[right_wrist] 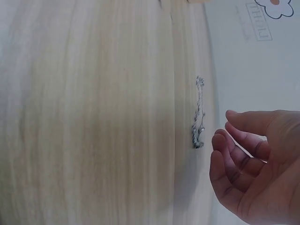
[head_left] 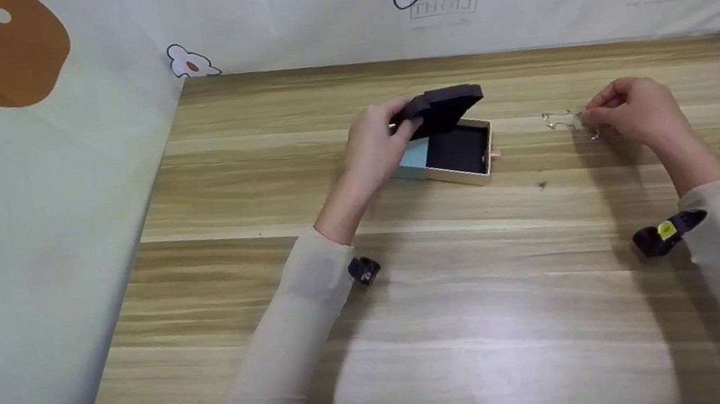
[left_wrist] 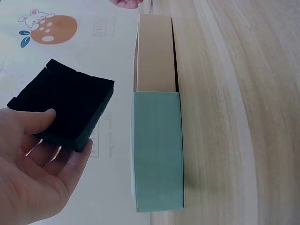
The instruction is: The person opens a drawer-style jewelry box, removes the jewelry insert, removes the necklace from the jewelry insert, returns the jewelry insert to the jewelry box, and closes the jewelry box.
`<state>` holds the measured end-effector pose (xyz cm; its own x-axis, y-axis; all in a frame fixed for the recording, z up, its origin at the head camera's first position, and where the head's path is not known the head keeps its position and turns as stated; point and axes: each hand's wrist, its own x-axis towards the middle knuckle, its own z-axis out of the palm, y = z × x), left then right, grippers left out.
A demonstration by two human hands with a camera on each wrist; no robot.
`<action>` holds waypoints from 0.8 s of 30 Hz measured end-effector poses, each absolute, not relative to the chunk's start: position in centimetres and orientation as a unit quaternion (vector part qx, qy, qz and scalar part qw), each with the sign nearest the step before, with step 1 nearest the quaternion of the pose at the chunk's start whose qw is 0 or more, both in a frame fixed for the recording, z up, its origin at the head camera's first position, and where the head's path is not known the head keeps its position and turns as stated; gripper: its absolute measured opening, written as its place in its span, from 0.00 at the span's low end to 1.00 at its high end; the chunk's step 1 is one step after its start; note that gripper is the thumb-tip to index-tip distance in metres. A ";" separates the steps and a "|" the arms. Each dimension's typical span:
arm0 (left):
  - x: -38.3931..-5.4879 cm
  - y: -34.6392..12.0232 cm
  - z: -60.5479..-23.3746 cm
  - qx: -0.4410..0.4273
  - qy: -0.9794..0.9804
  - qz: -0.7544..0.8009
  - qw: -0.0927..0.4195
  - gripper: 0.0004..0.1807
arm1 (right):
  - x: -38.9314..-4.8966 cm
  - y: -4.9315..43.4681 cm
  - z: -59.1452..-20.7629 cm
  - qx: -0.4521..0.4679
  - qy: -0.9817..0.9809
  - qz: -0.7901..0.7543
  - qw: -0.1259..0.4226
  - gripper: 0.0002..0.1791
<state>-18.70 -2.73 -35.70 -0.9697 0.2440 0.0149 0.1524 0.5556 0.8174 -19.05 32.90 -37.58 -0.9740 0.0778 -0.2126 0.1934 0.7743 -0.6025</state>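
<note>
My left hand (head_left: 374, 142) grips a black foam pad (left_wrist: 70, 96) by one edge, thumb on top and fingers beneath, tilted over a small drawer box. The box's mint sleeve (left_wrist: 158, 150) is partly slid off its beige drawer (left_wrist: 157, 54), which has a black interior and a small pull tab (head_left: 496, 156) at its right end. A thin silver chain with small beads or charms (right_wrist: 198, 112) lies loosely on the table, right of the box. Over the chain's right end hovers my right hand (head_left: 644, 109), fingers loosely bent, a gap showing between thumb and index finger in the right wrist view.
The wood-grain table (head_left: 453, 266) meets a pale patterned wall covering (head_left: 305, 12) at the back and left. A small dark mark (head_left: 541, 185) shows on the tabletop between box and right forearm. Both wrists wear black camera straps (head_left: 690, 220).
</note>
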 end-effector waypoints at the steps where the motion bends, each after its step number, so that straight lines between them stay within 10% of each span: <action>1: -18.7 -2.7 -35.7 0.112 0.880 0.459 0.051 0.11 | -19.0 32.7 -37.5 0.071 0.937 -0.330 0.088 0.16; 24: -18.4 -2.7 -35.7 0.122 0.866 0.483 0.039 0.16 | -18.4 26.3 -34.9 -0.004 0.931 -0.357 0.078 0.18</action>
